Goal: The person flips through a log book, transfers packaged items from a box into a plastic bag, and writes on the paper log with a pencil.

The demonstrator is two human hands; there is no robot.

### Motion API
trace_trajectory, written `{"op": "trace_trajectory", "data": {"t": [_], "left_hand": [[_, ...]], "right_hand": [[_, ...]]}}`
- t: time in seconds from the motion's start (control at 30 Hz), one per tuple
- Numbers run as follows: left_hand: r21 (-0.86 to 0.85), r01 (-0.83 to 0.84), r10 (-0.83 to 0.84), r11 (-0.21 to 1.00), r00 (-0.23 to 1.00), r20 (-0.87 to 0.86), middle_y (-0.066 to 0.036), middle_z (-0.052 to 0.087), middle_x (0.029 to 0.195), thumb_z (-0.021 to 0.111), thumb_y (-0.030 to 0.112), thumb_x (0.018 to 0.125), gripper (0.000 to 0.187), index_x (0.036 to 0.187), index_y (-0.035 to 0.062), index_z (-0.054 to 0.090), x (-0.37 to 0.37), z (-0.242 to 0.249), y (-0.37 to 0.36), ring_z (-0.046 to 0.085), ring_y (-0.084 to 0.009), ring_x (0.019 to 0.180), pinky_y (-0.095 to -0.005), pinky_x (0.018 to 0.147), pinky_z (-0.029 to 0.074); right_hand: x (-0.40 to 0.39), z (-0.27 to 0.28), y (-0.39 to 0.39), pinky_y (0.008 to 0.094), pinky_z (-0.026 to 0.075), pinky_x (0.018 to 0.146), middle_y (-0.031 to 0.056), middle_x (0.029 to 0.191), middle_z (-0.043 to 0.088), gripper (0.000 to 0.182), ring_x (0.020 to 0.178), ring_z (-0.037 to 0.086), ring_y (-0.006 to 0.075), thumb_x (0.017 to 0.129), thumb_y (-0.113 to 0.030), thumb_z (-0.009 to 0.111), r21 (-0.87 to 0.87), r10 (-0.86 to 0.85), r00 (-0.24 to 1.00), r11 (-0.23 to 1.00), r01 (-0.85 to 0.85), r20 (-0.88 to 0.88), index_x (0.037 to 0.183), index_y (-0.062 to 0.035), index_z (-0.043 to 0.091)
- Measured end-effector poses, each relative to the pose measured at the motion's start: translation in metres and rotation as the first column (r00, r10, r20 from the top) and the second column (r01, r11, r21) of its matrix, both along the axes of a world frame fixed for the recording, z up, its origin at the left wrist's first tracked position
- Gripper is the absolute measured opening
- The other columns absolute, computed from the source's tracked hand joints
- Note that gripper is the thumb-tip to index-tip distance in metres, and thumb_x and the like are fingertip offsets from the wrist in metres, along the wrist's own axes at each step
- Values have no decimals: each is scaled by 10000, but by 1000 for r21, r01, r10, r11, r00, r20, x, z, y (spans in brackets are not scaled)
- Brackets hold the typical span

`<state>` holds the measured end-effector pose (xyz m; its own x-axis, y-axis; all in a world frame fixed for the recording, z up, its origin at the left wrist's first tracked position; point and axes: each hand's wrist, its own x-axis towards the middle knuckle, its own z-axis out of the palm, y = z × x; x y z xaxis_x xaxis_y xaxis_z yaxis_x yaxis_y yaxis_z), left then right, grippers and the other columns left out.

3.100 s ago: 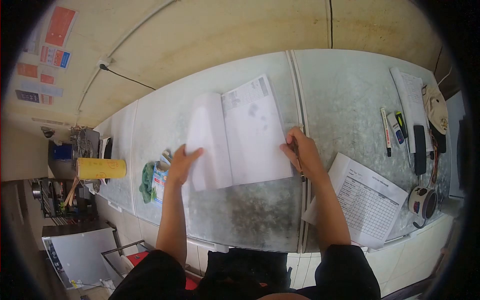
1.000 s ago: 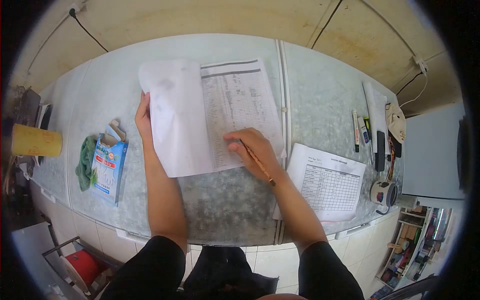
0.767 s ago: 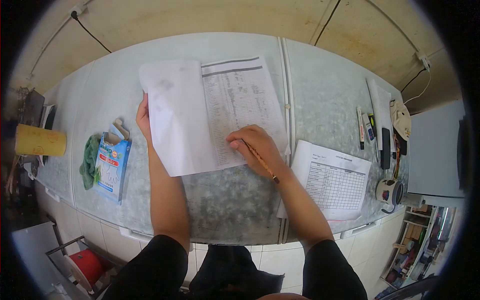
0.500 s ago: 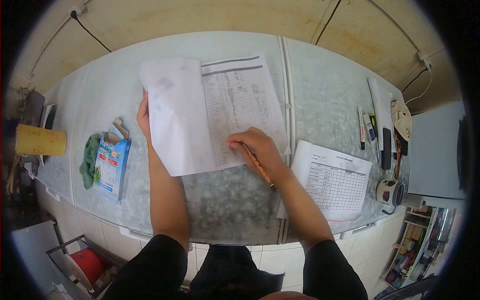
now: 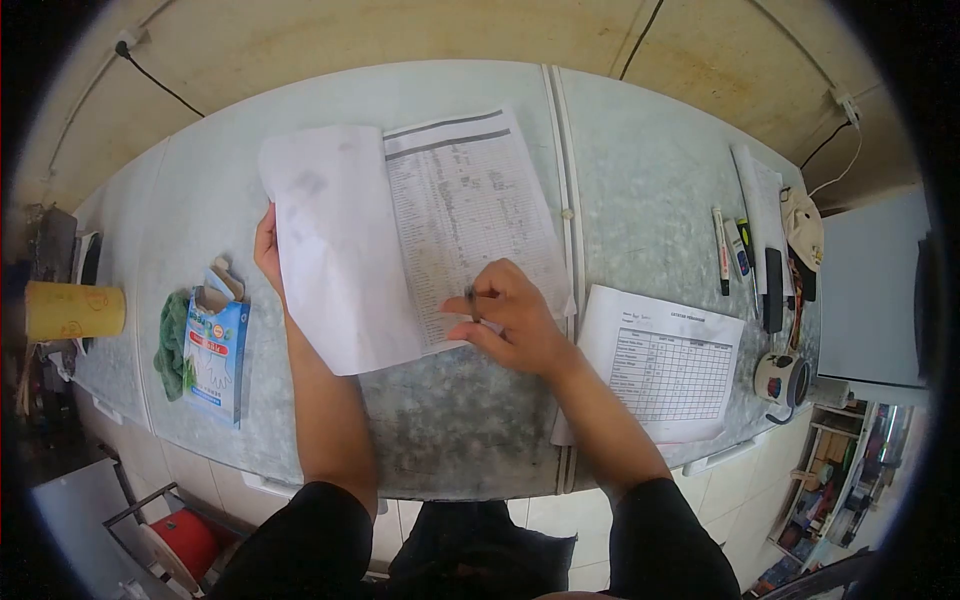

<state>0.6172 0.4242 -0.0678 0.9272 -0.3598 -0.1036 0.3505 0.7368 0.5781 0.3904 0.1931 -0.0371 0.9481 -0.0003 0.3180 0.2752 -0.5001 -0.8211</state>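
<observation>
A stack of printed sheets (image 5: 480, 200) lies on the table in front of me, its rows dense with small entries. My left hand (image 5: 267, 250) grips the left edge of the turned-back white page (image 5: 330, 260), with most of its fingers hidden behind the paper. Over the lower part of the printed list is my right hand (image 5: 510, 320). It has a pen (image 5: 472, 300) between its fingers, the dark end showing and the rest mostly hidden by the hand. The index finger and thumb stretch left across the rows.
A second form with a table grid (image 5: 665, 370) lies right of my forearm. Markers (image 5: 722, 250), a cap (image 5: 803, 230) and a mug (image 5: 782, 380) are at the far right. On the left are a blue-white box (image 5: 215, 350), a green cloth (image 5: 172, 345) and a yellow roll (image 5: 75, 310).
The pen has turned within my right hand, from slanting down to the right to mostly hidden behind the fingers. The index finger and thumb have spread. The view has shifted slightly.
</observation>
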Motion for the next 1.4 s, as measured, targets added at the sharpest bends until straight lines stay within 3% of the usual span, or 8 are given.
{"op": "trace_trajectory", "data": {"t": [0.1,0.2,0.33,0.4,0.5,0.63,0.7,1.4], "left_hand": [[-55,16,-18,998,1000,-20,-176,668,1292,458,326,1002,502,1326,-27,609,-1,4,-3,655,-298,1166,-412,1035,509],[-17,-3,3,1000,999,-48,-148,710,1200,496,302,979,441,1258,0,655,-11,21,-12,687,-277,1090,-391,974,541],[-43,14,-17,999,998,-56,-152,708,1207,492,302,978,447,1265,0,653,-9,17,-11,686,-282,1097,-400,977,542],[-27,6,-7,1000,998,-61,-156,705,1215,488,300,979,454,1271,-8,647,-7,14,-10,684,-280,1102,-405,979,542],[-21,-18,17,1000,998,-63,-164,703,1216,489,301,977,460,1271,-16,644,-3,8,-8,683,-281,1105,-406,982,540],[-31,13,-14,999,999,-39,-175,658,1306,468,335,975,525,1344,-17,593,1,3,-5,645,-306,1181,-421,1042,501],[-26,13,-15,1000,997,-73,-178,650,1317,476,340,964,537,1351,-16,586,0,3,-4,638,-314,1192,-428,1055,492],[-44,4,-9,999,994,-111,-164,693,1225,528,337,929,509,1276,-18,638,-5,10,-5,668,-286,1104,-383,987,519]], "right_hand": [[5,-1,10,385,429,891,77,1111,587,325,1067,558,269,793,-180,809,-213,-140,963,958,191,232,1116,-166,781],[10,-2,9,406,393,975,79,1259,576,390,1154,534,289,798,-185,800,-347,-172,954,903,253,246,1185,-210,765],[7,5,11,420,377,1004,79,1367,554,408,1202,514,299,804,-143,779,-278,-96,978,950,145,183,1203,-222,757],[7,4,14,396,356,1019,99,1359,579,369,1194,519,308,811,-93,783,-406,-37,980,907,114,194,1161,-211,784],[5,10,16,392,353,1020,89,1373,577,364,1198,513,312,821,-76,768,-249,-83,986,961,119,148,1165,-198,779],[7,4,13,388,341,1031,82,1371,579,384,1197,516,306,825,-53,755,-437,-55,990,893,108,133,1188,-178,769],[7,8,16,387,341,1038,83,1357,589,411,1190,524,294,824,-33,747,-316,-120,983,935,160,141,1212,-168,756],[5,7,14,423,340,1039,47,1379,563,522,1199,509,288,765,33,659,-215,-34,992,975,59,120,1242,-168,726]]}}
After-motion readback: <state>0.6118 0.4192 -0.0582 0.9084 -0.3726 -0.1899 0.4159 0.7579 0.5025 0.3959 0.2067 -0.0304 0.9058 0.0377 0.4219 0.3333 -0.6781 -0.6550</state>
